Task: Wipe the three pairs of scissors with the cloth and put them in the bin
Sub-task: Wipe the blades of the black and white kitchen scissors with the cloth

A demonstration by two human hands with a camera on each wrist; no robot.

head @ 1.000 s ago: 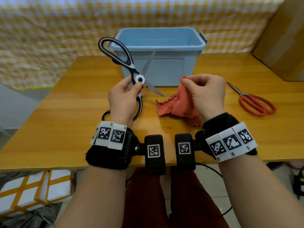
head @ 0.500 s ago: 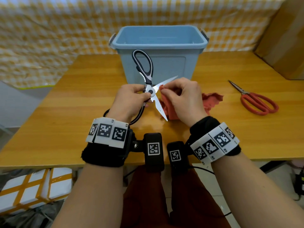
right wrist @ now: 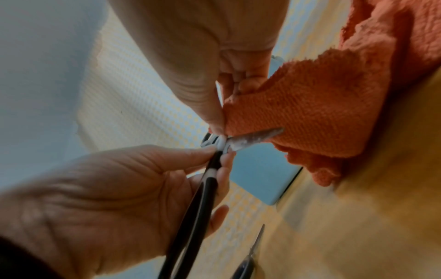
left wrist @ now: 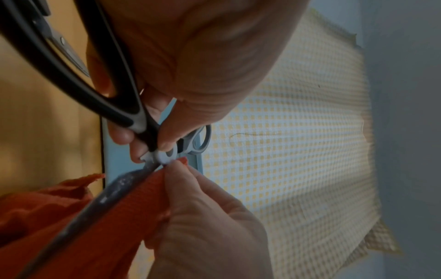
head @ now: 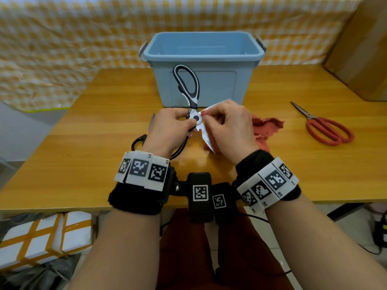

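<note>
Two hands wiping open kitchen scissors.
The left hand (head: 170,127) pinches the black-handled scissors (head: 188,88) at the pivot; the right hand (head: 227,127) pinches the orange cloth (head: 267,125) around one blade.

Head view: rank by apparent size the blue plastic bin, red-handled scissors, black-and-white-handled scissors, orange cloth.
1. Blue plastic bin, clearly largest.
2. Black-and-white-handled scissors, held nearer the camera.
3. Red-handled scissors.
4. Orange cloth, mostly hidden behind the right hand, so its rank is unsure.

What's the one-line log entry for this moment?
step: wiping first pair | left hand: grips black-and-white scissors, blades open | right hand: pinches cloth on blade | red scissors: on table | bin: no scissors visible
</note>
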